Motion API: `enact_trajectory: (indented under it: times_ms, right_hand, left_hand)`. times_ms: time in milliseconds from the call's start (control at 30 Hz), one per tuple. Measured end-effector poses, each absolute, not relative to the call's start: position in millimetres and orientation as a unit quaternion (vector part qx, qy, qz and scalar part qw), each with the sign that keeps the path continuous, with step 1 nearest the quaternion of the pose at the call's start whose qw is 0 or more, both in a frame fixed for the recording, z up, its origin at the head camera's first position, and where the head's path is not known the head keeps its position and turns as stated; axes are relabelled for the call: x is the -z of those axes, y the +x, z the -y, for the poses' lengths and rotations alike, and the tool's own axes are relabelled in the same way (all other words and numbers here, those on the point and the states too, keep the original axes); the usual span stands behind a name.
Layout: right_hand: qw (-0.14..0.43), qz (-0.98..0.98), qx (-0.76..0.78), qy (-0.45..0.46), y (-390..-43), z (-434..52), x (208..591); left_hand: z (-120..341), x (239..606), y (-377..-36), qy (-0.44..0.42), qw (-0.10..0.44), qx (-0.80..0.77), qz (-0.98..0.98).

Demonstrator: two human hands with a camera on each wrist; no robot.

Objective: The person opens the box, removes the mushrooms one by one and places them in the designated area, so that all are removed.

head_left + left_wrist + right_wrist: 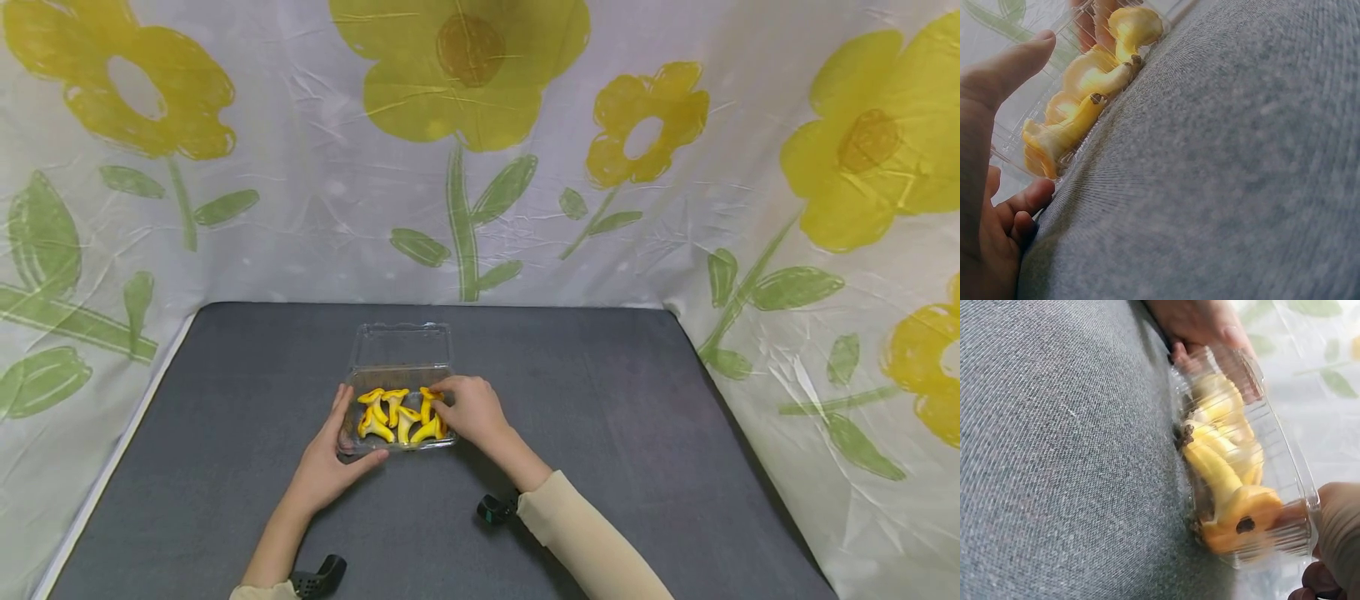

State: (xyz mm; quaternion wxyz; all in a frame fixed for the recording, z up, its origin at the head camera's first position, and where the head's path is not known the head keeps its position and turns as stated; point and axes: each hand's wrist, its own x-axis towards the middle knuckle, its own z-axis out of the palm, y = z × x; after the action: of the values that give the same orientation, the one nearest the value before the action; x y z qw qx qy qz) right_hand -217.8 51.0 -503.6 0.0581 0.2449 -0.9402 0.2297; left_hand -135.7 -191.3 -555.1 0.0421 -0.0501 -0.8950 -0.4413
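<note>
Head view shows a clear box [400,408] mid-table [600,467], its lid [401,344] folded open on the far side, yellow mushrooms [397,417] inside. Left hand [330,462] cups the box's near-left corner, thumb along the near edge, fingers fairly straight up the left wall. Right hand [471,410] curls over the right rim, fingertips on a mushroom there; whether it truly pinches it I cannot tell. Thin plastic could buckle if either hand squeezes, and a tug on one mushroom might tip the light box or spill its neighbours.
</note>
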Motion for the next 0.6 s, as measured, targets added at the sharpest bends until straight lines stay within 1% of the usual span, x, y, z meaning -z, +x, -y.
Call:
enact_trajectory:
  times_ms: [367,600]
  right_hand:
    - [0.05,0.953,-0.2,0.221,-215.8,-45.4,500.9]
    - [0.079,0.948,-0.206,0.229,-214.6,-46.3,503.5]
  left_hand:
    - [189.5,555.6,-136.6,-0.041,0.04,0.43,0.901]
    - [189.7,555.1,-136.7,-0.04,0.033,0.434,0.899]
